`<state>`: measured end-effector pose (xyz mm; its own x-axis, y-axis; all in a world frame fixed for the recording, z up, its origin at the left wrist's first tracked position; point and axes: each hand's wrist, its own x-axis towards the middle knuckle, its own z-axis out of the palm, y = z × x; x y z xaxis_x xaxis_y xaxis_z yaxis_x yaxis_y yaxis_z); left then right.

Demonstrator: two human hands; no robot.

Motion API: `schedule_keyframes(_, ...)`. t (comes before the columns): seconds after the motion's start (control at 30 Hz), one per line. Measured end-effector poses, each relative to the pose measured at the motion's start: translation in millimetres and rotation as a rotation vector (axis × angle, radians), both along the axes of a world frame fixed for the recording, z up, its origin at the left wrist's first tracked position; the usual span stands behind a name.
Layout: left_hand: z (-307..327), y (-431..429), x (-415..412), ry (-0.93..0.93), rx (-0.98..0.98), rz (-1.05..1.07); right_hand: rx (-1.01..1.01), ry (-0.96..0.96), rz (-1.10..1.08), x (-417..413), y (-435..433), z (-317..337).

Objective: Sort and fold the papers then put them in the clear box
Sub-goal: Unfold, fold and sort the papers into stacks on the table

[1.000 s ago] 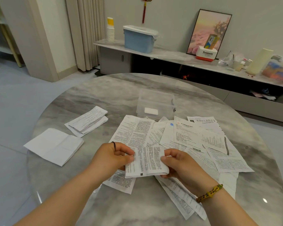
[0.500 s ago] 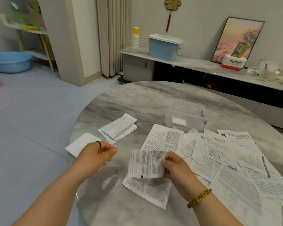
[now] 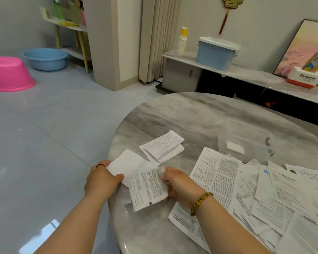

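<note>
Papers [image 3: 256, 196] partly off-frame (print illegible)

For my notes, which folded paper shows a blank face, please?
The white paper the left hand grips; the right hand's leaflet and the stack beyond show print.

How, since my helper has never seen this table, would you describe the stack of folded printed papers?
On the round marble table, look left of the clear box. There lies the folded stack. Unlike the blank white sheet nearer the edge, it shows print; unlike the loose sheets spread at right, it is folded small.
</note>
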<state>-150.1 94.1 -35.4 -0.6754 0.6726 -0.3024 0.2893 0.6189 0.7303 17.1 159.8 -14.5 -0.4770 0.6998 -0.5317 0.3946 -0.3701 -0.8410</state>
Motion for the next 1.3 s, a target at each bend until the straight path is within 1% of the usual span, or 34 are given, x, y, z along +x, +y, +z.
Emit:
schedule_keyframes(0.07, 1, 0, 2, 0.012, 0.009, 0.02, 0.018, -0.035, 0.054, -2, 2, 0)
schedule_keyframes(0.13, 5, 0, 4, 0.092, 0.001, 0.033, 0.044, -0.07, 0.105, -2, 2, 2)
schedule_keyframes(0.2, 9, 1, 5, 0.162, 0.035, 0.046, 0.054, -0.088, 0.126, -2, 3, 4)
schedule_keyframes(0.23, 11, 1, 5, 0.16, 0.081, 0.05, 0.06, -0.089, 0.128, -2, 2, 4)
schedule_keyframes(0.3, 15, 2, 7, 0.09, 0.217, 0.039, 0.068, -0.083, 0.131, -1, 2, 3)
schedule_keyframes(0.37, 18, 3, 11, 0.037, 0.337, -0.021, 0.069, -0.076, 0.131, -1, 3, 1)
schedule_keyframes(0.47, 18, 1, 16, 0.088, 0.377, -0.132, 0.07, -0.052, 0.078, 0, 3, -4)
schedule_keyframes(0.53, 16, -1, 15, 0.164, 0.341, -0.185, 0.05, -0.009, -0.009, 3, 2, -6)
schedule_keyframes(0.6, 14, -3, 12, 0.25, 0.265, -0.263, 0.038, 0.034, -0.116, 8, 4, -9)
schedule_keyframes(0.67, 14, -6, 12, 0.327, 0.174, -0.361, 0.042, 0.061, -0.214, 14, 9, -11)
schedule_keyframes(0.77, 14, -9, 14, 0.499, 0.058, -0.534, 0.034, 0.144, -0.354, 20, 17, -10)
schedule_keyframes(0.83, 14, -9, 15, 0.534, -0.006, -0.641, 0.028, 0.179, -0.406, 20, 21, -4)
schedule_keyframes(0.93, 16, -11, 15, 0.525, -0.127, -0.778, 0.043, 0.087, -0.349, 13, 20, 8)
schedule_keyframes(1.03, 19, -15, 13, 0.499, -0.212, -0.851, 0.084, -0.02, -0.245, 3, 10, 10)
schedule_keyframes(1.13, 20, -17, 10, 0.487, -0.208, -0.854, 0.194, -0.127, -0.149, -5, 1, 0)
schedule_keyframes(1.3, 20, -20, 2, 0.449, -0.194, -0.79, 0.315, -0.206, -0.082, -9, -4, -5)
